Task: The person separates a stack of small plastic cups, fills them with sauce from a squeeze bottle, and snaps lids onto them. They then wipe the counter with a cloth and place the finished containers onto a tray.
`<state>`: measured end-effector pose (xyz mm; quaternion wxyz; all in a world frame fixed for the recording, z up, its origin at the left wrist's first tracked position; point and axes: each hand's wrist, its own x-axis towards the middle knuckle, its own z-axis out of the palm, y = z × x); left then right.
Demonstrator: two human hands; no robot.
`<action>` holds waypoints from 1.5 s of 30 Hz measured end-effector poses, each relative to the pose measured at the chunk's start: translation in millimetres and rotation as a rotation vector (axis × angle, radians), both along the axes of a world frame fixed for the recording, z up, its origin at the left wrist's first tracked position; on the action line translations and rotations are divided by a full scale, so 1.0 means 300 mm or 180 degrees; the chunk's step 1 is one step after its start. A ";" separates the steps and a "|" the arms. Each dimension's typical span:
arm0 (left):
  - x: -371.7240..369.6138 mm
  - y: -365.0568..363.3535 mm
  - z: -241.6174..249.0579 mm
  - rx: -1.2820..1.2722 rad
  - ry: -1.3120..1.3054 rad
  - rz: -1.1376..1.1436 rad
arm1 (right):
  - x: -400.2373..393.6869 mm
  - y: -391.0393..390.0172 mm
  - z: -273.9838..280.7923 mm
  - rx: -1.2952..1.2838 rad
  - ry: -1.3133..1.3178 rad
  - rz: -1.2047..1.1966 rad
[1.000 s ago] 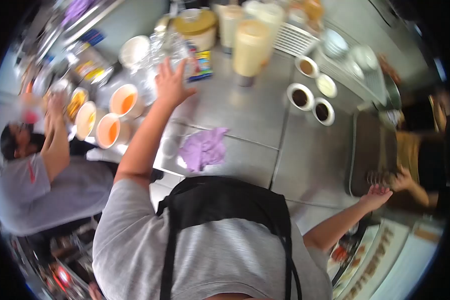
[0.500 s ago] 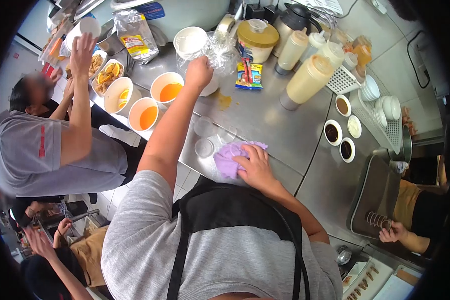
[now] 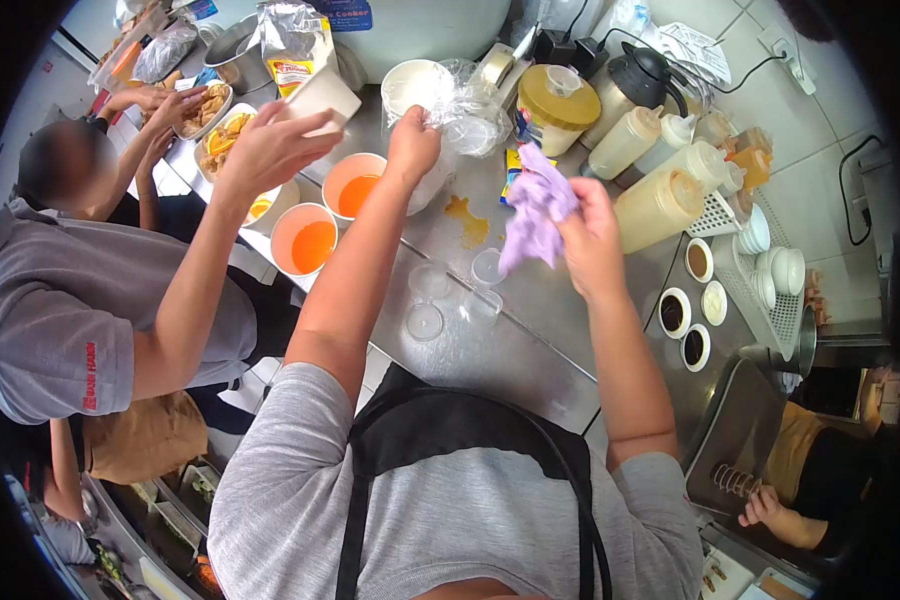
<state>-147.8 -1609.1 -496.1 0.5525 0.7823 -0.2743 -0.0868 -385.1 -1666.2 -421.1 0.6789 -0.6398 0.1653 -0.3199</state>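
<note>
My right hand is raised over the counter, its fingers closed on a crumpled purple cloth. The cloth hangs in front of a small blue and yellow packet and hides most of it. My left hand reaches forward with fingers closed at the edge of a clear plastic bag, beside a white tub. Several clear plastic lids or shallow cups, one of them a round lid, lie on the steel between my arms. A brown-yellow spill spreads just beyond them.
Cups of orange liquid stand left of my left arm. A co-worker's hand holds a white container above them. Squeeze bottles, a gold-lidded tub and sauce bowls are to the right. Another person's hand touches a dark tray.
My right hand has lifted the purple cloth off the counter, forward and right, uncovering more clear plastic pieces. My left hand stays by the bag. The co-worker's arm has swung right with a white container.
</note>
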 end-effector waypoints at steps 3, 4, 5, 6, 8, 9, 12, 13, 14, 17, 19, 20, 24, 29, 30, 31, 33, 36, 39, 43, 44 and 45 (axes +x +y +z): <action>0.016 -0.005 0.001 0.0022 0.0162 0.0033 | 0.138 -0.015 -0.135 -0.0799 0.0201 0.0183; 0.023 -0.009 -0.006 -0.0023 0.0208 0.0030 | 0.184 -0.026 -0.183 -0.1749 0.0520 0.0245; 0.031 -0.011 -0.019 -0.0069 0.0249 0.0024 | 0.219 -0.027 -0.236 -0.2698 0.0837 0.0301; 0.038 -0.014 -0.027 -0.0112 0.0289 0.0016 | 0.238 -0.002 -0.305 -0.3150 0.0969 0.0377; 0.016 -0.013 0.001 -0.0290 0.0311 0.0058 | 0.258 0.041 -0.398 -0.4064 0.1242 0.0531; 0.001 -0.011 0.011 -0.0372 0.0330 0.0081 | 0.257 0.031 -0.414 -0.3867 0.1241 0.0637; -0.002 -0.014 -0.024 -0.0433 0.0325 0.0048 | 0.218 0.010 -0.410 -0.3323 0.1306 0.0875; -0.010 -0.012 -0.020 -0.0302 0.0265 0.0051 | 0.191 0.006 -0.393 -0.3200 0.1369 0.0879; -0.019 -0.010 -0.013 -0.0191 0.0194 0.0065 | 0.168 -0.002 -0.381 -0.3100 0.1420 0.0885; -0.062 0.001 -0.020 -0.0238 0.0019 -0.0005 | 0.088 -0.002 -0.390 -0.2889 0.1480 0.0810; -0.082 0.012 -0.015 -0.0339 -0.0016 -0.0066 | 0.016 0.006 -0.379 -0.2428 0.1404 0.0560; -0.091 0.017 -0.003 -0.0364 0.0009 -0.0086 | -0.002 -0.006 -0.359 -0.2212 0.1361 0.0427; -0.095 0.009 -0.025 -0.0250 0.0128 -0.0040 | -0.059 -0.073 -0.301 -0.2083 0.1907 -0.0914; -0.114 -0.013 -0.038 -0.0206 0.0275 -0.0173 | -0.035 -0.014 -0.401 -0.3489 0.2961 -0.1530; -0.116 -0.007 -0.040 -0.0239 0.0325 -0.0234 | -0.038 0.007 -0.385 -0.3120 0.2901 -0.1123; -0.124 0.006 -0.029 -0.0037 0.0384 -0.0337 | -0.058 0.021 -0.385 -0.3046 0.2820 -0.0715; -0.128 0.009 0.008 0.0320 0.0475 -0.0538 | -0.101 0.014 -0.375 -0.2926 0.2613 0.0061; -0.138 0.018 0.046 0.0836 0.0268 -0.1285 | -0.165 0.007 -0.311 -0.2687 0.2885 0.0436; -0.216 0.047 0.153 0.1084 0.0064 -0.1947 | -0.136 0.023 -0.127 -0.2509 0.3045 0.0114; -0.339 0.108 0.159 0.0976 -0.0546 -0.2890 | -0.188 -0.027 -0.131 -0.1773 0.1997 -0.1761; -0.351 0.127 0.167 0.0757 -0.0283 -0.3150 | -0.220 -0.041 -0.121 -0.2076 0.1749 -0.2254; -0.347 0.152 0.177 0.0538 -0.0022 -0.3413 | -0.249 -0.065 -0.109 -0.2379 0.1484 -0.2747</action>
